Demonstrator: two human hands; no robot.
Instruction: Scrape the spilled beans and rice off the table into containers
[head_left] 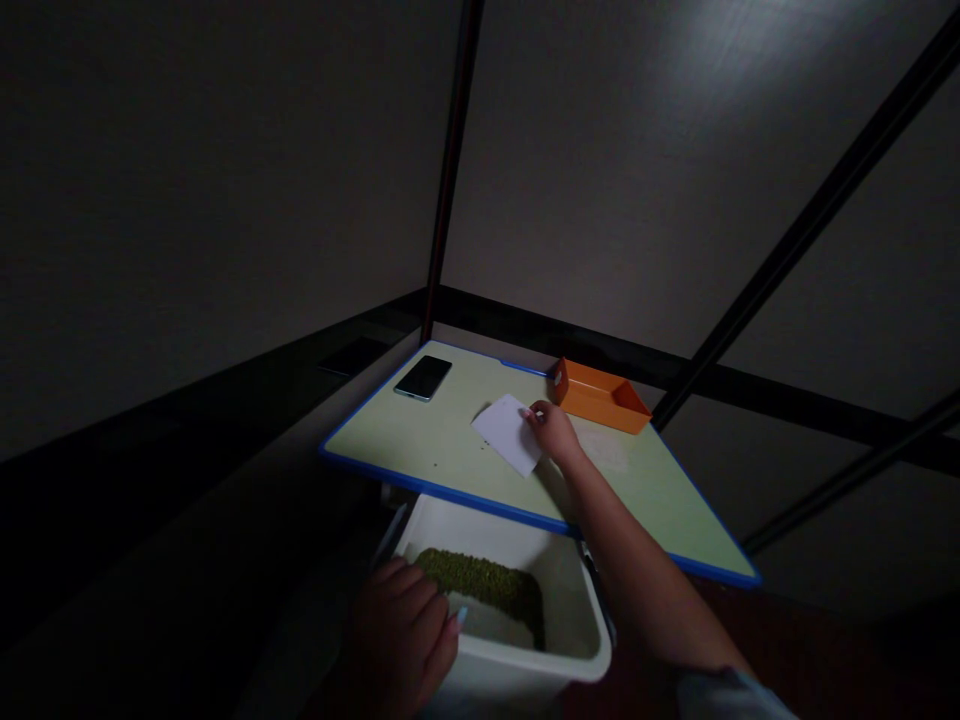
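My right hand (553, 432) reaches over the pale green tabletop (457, 440) and pinches the right edge of a white sheet of paper (506, 432), which is tilted a little. A few dark specks lie on the table by the paper. Below the table's front edge is a white plastic bin (551, 665) holding a heap of small green bits (480, 578), too fine to name. At the bin's near left rim, my left hand (405, 635) has its fingers curled closed. A small pale blue tip shows by its thumb; what it belongs to is unclear.
An orange open tray (600, 405) stands at the table's back right. Toward the back left lies a dark-screened phone (424, 377). The table has a blue edge (465, 497), and grey wall panels rise behind and to the left. The scene is dim.
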